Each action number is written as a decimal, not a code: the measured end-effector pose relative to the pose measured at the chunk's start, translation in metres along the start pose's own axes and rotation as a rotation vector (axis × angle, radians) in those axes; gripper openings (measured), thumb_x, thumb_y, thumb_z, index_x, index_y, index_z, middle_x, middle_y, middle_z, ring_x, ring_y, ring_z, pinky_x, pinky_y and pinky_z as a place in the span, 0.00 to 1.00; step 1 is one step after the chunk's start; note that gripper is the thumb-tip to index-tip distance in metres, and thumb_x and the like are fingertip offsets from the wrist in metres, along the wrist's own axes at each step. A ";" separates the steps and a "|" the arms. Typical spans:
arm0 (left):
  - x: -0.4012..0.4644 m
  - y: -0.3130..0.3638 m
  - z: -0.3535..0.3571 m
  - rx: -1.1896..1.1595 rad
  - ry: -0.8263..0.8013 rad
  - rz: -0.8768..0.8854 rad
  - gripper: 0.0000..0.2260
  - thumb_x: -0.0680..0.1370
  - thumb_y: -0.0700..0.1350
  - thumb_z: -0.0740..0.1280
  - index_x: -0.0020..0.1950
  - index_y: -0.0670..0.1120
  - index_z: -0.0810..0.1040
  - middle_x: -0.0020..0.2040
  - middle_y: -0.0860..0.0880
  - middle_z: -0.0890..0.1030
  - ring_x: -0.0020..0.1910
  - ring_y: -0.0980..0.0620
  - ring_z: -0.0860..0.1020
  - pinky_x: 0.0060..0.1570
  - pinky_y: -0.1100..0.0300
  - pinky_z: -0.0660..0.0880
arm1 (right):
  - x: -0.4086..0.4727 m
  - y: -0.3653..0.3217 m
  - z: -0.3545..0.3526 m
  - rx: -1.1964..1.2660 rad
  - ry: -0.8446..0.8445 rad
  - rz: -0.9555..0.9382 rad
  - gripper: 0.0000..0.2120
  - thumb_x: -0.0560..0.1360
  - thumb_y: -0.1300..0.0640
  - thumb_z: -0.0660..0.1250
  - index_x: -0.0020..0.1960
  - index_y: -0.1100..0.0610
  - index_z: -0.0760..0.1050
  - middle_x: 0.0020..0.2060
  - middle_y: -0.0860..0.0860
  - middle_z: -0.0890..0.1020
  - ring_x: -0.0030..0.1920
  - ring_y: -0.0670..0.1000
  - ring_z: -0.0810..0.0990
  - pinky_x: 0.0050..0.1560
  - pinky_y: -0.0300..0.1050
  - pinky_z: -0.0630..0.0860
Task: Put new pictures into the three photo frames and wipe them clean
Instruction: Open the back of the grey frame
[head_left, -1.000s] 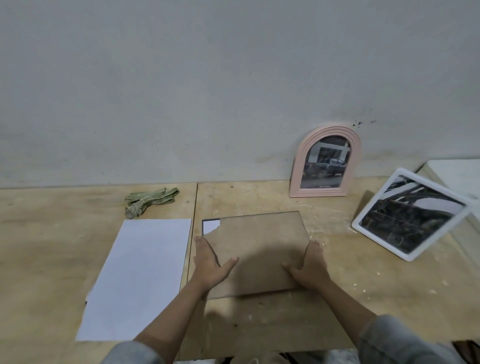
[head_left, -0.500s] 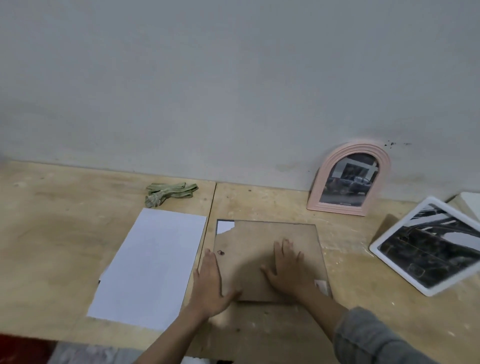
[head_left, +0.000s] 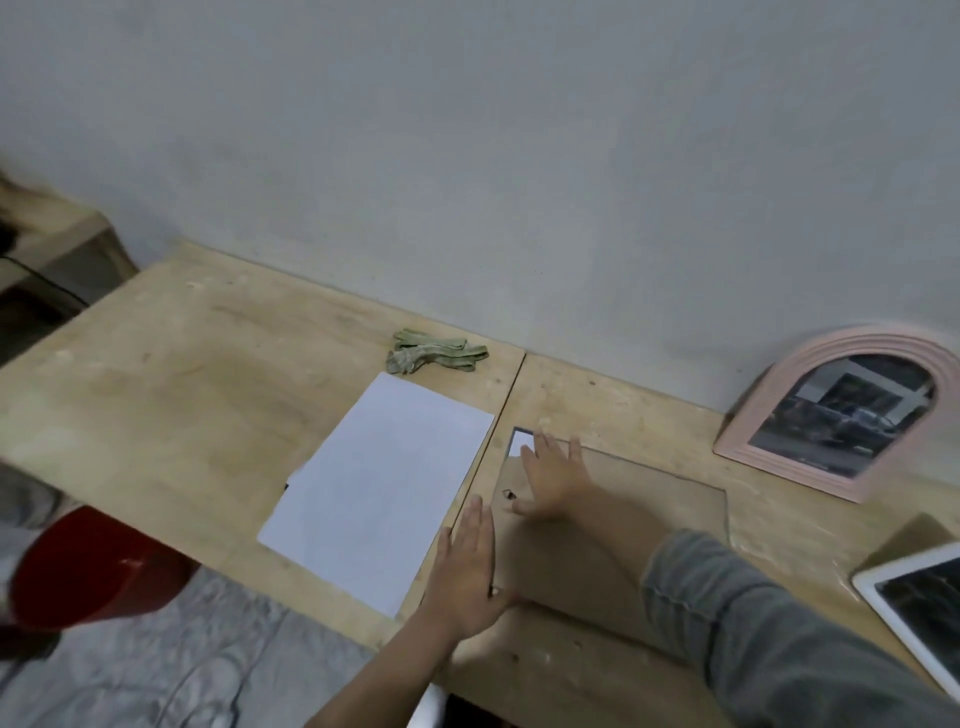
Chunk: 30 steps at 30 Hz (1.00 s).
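- The right hand (head_left: 553, 475) is lying flat with straight fingers on the brown backing board (head_left: 613, 525). It has slid from the board's middle up to the far left corner.
- The left hand (head_left: 465, 564) is also flat, pressing along the board's left edge, holding nothing.
- A white picture corner (head_left: 519, 442) is peeking out under the board, so the picture looks to be inside and the back is being pressed shut.
- White paper (head_left: 379, 488) is lying just beside on the table (head_left: 156, 374).
- The pink frame (head_left: 841, 410) is leaning on the wall; the white frame (head_left: 914, 603) is lying at the right. The green cloth (head_left: 434, 356) is waiting for wiping.
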<state>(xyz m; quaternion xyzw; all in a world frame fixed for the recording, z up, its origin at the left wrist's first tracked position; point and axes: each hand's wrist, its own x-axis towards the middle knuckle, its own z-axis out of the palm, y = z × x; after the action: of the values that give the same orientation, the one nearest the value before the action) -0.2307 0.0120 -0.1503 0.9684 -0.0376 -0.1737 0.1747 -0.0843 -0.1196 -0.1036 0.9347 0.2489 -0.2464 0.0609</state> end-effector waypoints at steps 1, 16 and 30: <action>0.000 0.000 0.001 -0.005 0.007 -0.010 0.47 0.71 0.71 0.51 0.78 0.44 0.36 0.78 0.47 0.34 0.75 0.51 0.32 0.72 0.48 0.36 | 0.001 -0.002 -0.002 -0.001 0.006 -0.004 0.44 0.72 0.33 0.61 0.76 0.57 0.50 0.77 0.59 0.47 0.77 0.57 0.43 0.71 0.64 0.38; -0.004 0.001 0.005 -0.069 0.025 -0.037 0.52 0.68 0.76 0.49 0.77 0.43 0.36 0.77 0.46 0.34 0.75 0.51 0.32 0.73 0.47 0.38 | 0.010 -0.002 -0.032 0.076 0.062 0.030 0.38 0.59 0.31 0.71 0.60 0.53 0.67 0.54 0.52 0.77 0.65 0.56 0.68 0.70 0.67 0.43; -0.001 0.010 -0.004 -0.247 0.090 -0.066 0.54 0.68 0.68 0.67 0.78 0.42 0.40 0.79 0.44 0.39 0.78 0.47 0.40 0.74 0.46 0.40 | -0.001 0.008 -0.035 0.234 0.094 -0.041 0.31 0.59 0.33 0.72 0.50 0.50 0.62 0.60 0.54 0.73 0.71 0.58 0.58 0.71 0.65 0.40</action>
<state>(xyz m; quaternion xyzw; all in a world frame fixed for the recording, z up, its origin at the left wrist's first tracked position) -0.2305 0.0040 -0.1425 0.9472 0.0236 -0.1391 0.2881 -0.0664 -0.1186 -0.0727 0.9406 0.2398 -0.2311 -0.0655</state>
